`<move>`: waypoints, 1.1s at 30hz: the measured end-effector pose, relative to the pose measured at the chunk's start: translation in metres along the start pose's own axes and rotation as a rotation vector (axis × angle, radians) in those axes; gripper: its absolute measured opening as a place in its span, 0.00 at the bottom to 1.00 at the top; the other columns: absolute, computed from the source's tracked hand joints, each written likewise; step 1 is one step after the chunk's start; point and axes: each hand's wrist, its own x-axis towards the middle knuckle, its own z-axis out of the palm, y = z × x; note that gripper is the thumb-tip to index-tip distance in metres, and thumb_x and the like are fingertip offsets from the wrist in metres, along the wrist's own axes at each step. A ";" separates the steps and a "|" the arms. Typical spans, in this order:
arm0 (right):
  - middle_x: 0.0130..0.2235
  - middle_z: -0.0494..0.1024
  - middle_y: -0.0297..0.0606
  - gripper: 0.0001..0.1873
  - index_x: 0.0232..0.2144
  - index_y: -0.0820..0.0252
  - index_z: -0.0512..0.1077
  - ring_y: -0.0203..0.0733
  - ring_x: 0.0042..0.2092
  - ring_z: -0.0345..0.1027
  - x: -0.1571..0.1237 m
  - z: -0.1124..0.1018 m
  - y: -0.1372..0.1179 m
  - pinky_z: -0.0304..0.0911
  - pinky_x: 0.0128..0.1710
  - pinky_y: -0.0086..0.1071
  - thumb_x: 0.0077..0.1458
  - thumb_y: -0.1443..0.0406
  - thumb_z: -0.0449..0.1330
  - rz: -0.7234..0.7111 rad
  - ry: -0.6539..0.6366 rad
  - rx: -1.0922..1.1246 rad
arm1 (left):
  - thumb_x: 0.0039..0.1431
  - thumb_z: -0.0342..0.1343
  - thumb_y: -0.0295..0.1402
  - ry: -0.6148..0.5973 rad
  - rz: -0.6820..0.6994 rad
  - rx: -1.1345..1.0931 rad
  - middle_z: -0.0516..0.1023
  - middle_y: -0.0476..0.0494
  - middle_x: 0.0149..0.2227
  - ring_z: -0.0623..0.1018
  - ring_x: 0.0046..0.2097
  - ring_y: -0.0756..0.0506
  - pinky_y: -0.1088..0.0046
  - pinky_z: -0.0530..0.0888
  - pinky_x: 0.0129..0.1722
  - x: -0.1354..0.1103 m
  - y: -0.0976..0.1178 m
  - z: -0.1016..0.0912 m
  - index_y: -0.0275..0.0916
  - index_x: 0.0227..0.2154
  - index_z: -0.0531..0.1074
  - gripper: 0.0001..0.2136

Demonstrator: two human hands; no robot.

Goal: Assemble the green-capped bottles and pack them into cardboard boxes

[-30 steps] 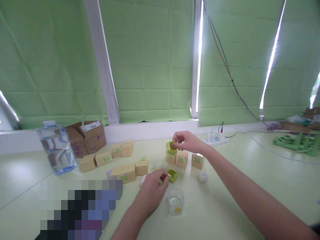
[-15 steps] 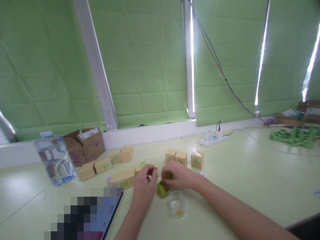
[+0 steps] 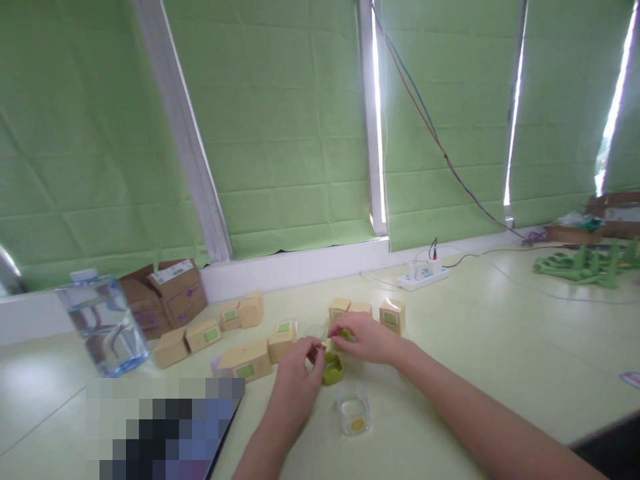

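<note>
My two hands meet over a small green case (image 3: pixel 332 368) lying on the pale table (image 3: pixel 475 347). My left hand (image 3: pixel 296 377) is closed, its fingertips pinching a tiny yellowish piece at the case's left edge. My right hand (image 3: pixel 365 339) is closed too, its fingers gripping a green part that sits just above the case; I cannot tell whether this part is joined to the case. A clear square plastic box (image 3: pixel 353 409) with a small yellow item inside stands just in front of both hands.
Several tan cartons with green labels (image 3: pixel 247 359) lie left and behind the hands, three more (image 3: pixel 392 315) behind my right hand. A big water bottle (image 3: pixel 105 321) and brown boxes (image 3: pixel 170 293) stand at the left. A power strip (image 3: pixel 424 274) with cables lies by the window.
My right hand came down from above the three cartons with the green part and joined my left hand at the green case. The case shifted slightly left, nearer to me.
</note>
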 end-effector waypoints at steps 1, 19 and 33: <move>0.37 0.81 0.36 0.07 0.38 0.58 0.76 0.40 0.40 0.73 -0.001 0.000 -0.004 0.63 0.42 0.31 0.59 0.67 0.58 -0.010 0.015 0.032 | 0.62 0.48 0.32 -0.007 0.002 -0.004 0.77 0.48 0.31 0.75 0.33 0.46 0.70 0.67 0.35 0.000 0.000 0.000 0.39 0.33 0.72 0.08; 0.33 0.79 0.34 0.04 0.35 0.58 0.74 0.36 0.35 0.72 -0.006 0.006 -0.011 0.65 0.37 0.28 0.58 0.67 0.59 0.004 0.075 0.151 | 0.62 0.50 0.33 0.016 0.012 0.011 0.75 0.47 0.31 0.74 0.34 0.45 0.68 0.68 0.37 0.001 -0.009 0.003 0.39 0.34 0.72 0.07; 0.30 0.78 0.33 0.03 0.31 0.59 0.71 0.35 0.32 0.71 -0.005 0.014 -0.005 0.64 0.33 0.27 0.57 0.66 0.58 0.087 0.096 0.139 | 0.61 0.53 0.37 0.063 0.045 0.056 0.74 0.49 0.29 0.75 0.32 0.46 0.70 0.68 0.34 0.002 -0.009 0.002 0.40 0.36 0.73 0.08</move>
